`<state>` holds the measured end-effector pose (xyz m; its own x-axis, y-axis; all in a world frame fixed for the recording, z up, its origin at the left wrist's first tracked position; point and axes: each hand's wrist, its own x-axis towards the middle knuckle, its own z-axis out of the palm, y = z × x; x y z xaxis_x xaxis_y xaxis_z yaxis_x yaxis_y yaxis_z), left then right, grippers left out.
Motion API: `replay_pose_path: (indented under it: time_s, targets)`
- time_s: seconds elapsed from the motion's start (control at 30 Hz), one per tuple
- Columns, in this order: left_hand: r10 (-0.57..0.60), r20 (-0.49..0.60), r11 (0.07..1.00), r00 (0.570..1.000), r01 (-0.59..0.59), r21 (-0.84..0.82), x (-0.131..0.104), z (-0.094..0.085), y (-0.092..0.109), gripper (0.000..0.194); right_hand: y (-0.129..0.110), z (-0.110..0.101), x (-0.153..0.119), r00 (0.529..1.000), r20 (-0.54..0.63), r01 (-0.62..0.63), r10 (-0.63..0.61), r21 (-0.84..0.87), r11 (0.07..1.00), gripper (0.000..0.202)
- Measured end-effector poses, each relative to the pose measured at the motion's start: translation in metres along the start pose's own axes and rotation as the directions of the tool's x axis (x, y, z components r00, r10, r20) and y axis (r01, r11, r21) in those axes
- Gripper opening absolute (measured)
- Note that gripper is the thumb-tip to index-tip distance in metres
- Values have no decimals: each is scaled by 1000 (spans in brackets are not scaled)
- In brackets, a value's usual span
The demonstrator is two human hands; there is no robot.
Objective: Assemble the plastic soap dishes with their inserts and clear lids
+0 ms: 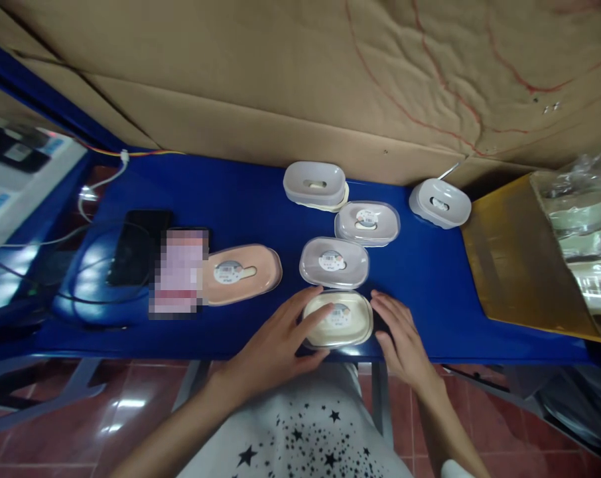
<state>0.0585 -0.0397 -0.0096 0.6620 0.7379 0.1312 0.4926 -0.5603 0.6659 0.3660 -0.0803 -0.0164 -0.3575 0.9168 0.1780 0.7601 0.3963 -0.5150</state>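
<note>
Cream oval dish point(353, 331) between left hand point(275, 340) and right hand point(402, 340)

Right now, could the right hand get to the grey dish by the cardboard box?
Probably yes, with a stretch forward: nothing seems to stand between the right hand and the grey dish across the blue table. The cardboard box sits to the dish's right.
</note>
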Motion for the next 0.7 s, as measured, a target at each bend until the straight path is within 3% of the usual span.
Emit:
replay_pose_path:
  time_s: [0.13,0.27,0.4,0.5,0.6,0.7]
  targets:
    - [-27,-23,998,999,28,54,-16,-12,2,66,20,-29,43,997,-80,12,-23,-140,990,62]
    - [-17,-173,993,985,36,109,-30,-34,5,68,30,-53,120,986,-19,159,-166,-205,966,53]
    - [-100,-421,962,901,196,190,-22,-69,-5,62,28,-42,213,962,88,270,-257,-208,940,45]
    - [-140,-549,926,824,306,222,-6,-91,-21,52,23,-24,268,947,204,296,-247,-265,917,43]
    - [-179,-574,899,799,370,235,10,-104,-40,47,17,-23,285,958,182,271,-223,-308,912,30]
    - [-193,-525,884,829,380,274,22,-110,-62,52,11,-44,252,962,-37,248,-271,-303,920,29]
